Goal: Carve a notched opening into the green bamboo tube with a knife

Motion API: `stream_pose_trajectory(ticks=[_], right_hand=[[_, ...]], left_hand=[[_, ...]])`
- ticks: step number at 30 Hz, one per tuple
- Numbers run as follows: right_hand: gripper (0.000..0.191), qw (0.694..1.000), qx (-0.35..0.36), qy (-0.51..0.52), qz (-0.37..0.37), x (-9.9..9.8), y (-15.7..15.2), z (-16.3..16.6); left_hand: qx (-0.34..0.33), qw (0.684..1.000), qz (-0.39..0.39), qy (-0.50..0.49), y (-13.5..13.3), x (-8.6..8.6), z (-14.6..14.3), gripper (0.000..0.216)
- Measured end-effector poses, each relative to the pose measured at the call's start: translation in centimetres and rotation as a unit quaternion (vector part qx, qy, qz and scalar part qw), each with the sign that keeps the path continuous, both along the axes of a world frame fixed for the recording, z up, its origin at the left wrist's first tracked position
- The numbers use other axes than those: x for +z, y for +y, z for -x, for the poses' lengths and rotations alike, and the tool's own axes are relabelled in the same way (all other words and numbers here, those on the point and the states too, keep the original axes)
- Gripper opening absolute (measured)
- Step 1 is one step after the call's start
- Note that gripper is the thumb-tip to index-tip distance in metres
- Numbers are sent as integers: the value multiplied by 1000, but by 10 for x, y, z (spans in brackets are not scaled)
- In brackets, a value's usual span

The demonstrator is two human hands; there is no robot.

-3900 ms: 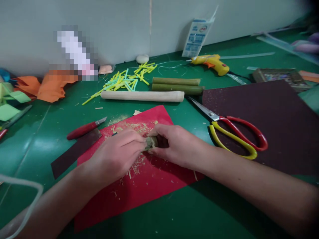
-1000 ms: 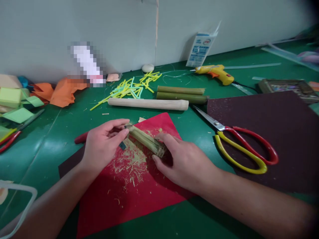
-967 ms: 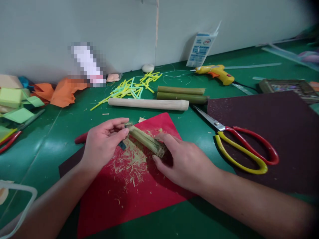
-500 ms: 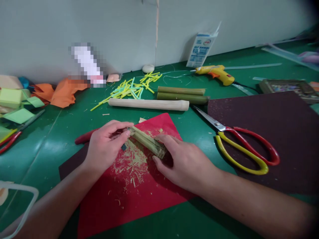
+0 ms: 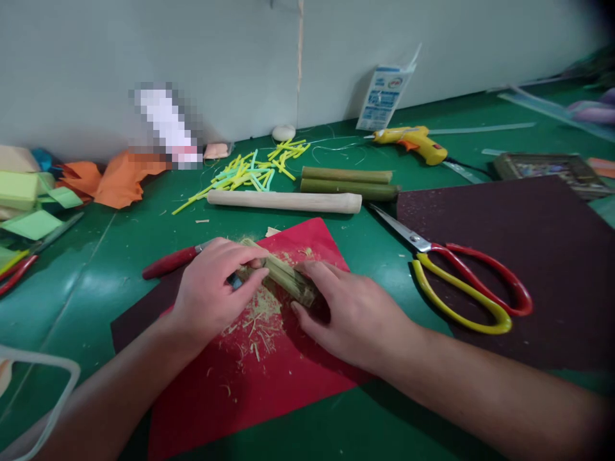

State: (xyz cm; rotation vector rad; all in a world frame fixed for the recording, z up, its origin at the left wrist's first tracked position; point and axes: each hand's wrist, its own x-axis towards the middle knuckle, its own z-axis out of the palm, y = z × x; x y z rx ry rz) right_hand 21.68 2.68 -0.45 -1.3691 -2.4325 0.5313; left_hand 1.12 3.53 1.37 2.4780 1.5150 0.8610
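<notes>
A short green bamboo piece (image 5: 287, 282) lies slanted over a red sheet (image 5: 269, 371) strewn with shavings (image 5: 257, 317). My right hand (image 5: 350, 314) grips its near end. My left hand (image 5: 214, 291) is closed around a small blade with a dark handle (image 5: 235, 281), pressed against the far part of the bamboo. Most of the blade is hidden by my fingers.
A red-handled knife (image 5: 170, 261) lies left of my hands on a dark strip. Red and yellow scissors (image 5: 456, 275) rest on dark sandpaper (image 5: 519, 256). Behind are a wooden dowel (image 5: 283, 201), two bamboo sticks (image 5: 348, 181), coloured strips (image 5: 254, 166), a glue gun (image 5: 408, 137) and paper scraps (image 5: 43, 198).
My left hand has moved from the far tip of the bamboo down along it toward my right hand, closing over the piece. The right hand has held still.
</notes>
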Motion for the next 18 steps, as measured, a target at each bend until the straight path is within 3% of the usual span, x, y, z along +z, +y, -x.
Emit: stream_pose_trajectory(ticks=[6,12,18], right_hand=[[34,1000,5,1,7,1,0,0],[35,1000,-2,3,8,0,-1,-2],[36,1000,2,4,6,-1,-1,-2]], left_hand=[[-18,1000,-9,-2,4,-6,4,8],[-80,996,8,36,5,-6,14,24],[-88,994,-10,63,7,-8,17,27]])
